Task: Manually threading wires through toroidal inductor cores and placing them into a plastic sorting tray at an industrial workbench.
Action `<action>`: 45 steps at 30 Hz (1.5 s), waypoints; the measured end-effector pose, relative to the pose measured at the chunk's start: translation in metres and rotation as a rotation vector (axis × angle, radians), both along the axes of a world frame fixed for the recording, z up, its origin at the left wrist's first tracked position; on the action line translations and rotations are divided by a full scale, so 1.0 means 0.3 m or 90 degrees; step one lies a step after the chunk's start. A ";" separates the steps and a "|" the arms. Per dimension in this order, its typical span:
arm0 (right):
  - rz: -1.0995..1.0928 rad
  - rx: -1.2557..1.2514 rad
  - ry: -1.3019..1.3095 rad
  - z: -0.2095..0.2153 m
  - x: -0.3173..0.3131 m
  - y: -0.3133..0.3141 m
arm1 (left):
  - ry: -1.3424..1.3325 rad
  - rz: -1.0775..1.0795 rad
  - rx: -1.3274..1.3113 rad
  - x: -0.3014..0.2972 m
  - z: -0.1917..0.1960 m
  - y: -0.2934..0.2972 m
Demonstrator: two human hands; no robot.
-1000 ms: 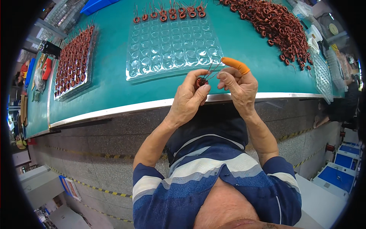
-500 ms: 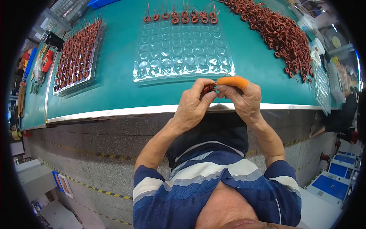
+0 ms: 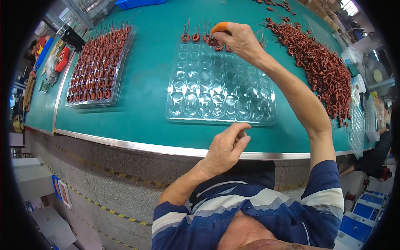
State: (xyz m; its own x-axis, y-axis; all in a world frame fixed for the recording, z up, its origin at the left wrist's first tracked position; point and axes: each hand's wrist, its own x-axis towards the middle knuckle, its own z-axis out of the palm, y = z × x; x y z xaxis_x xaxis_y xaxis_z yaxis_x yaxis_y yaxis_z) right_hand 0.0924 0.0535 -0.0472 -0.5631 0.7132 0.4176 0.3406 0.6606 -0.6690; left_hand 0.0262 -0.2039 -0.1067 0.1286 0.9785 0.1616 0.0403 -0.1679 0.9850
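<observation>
My right hand (image 3: 241, 41), an orange finger cot on one finger, reaches over the far side of the clear plastic tray (image 3: 221, 121). Its fingertips pinch a copper-wound toroid coil (image 3: 212, 42) just in front of the tray's far row. Coils such as this reddish-brown one (image 3: 185, 38) stand in that row with their wire leads pointing up; my right hand hides part of it. The nearer pockets of the tray hold no coils. By the table's front edge, my left hand (image 3: 226, 146) is open, fingers loosely bent, thumb apart, with nothing in it.
A tray stack full of coils (image 3: 98, 68) stands on the left of the green table (image 3: 146, 104). A large heap of loose coils (image 3: 316, 66) spreads along the right. Behind are a blue bin (image 3: 139, 3) and a dark cylinder (image 3: 70, 38); a red box (image 3: 62, 59) sits farther left.
My hands have parted. The right one has carried the coil from the table's front edge to the tray's far row; the left has let go and stayed near the edge. The view has shifted.
</observation>
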 end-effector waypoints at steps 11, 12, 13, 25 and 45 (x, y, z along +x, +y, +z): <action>-0.076 0.214 -0.195 -0.031 0.044 0.106 | -0.015 -0.038 -0.043 -0.008 0.001 0.000; -0.085 0.245 -0.207 -0.011 0.089 0.109 | -0.028 -0.033 -0.068 -0.011 -0.002 -0.007; -0.082 0.272 -0.212 -0.003 0.116 0.111 | -0.033 -0.016 -0.097 -0.020 -0.006 -0.013; -0.170 0.394 -0.504 -0.018 0.671 0.319 | 0.012 -0.074 -0.079 -0.006 0.007 -0.001; -0.043 0.421 -0.752 -0.050 0.616 0.439 | -0.006 -0.080 -0.108 -0.005 0.000 0.001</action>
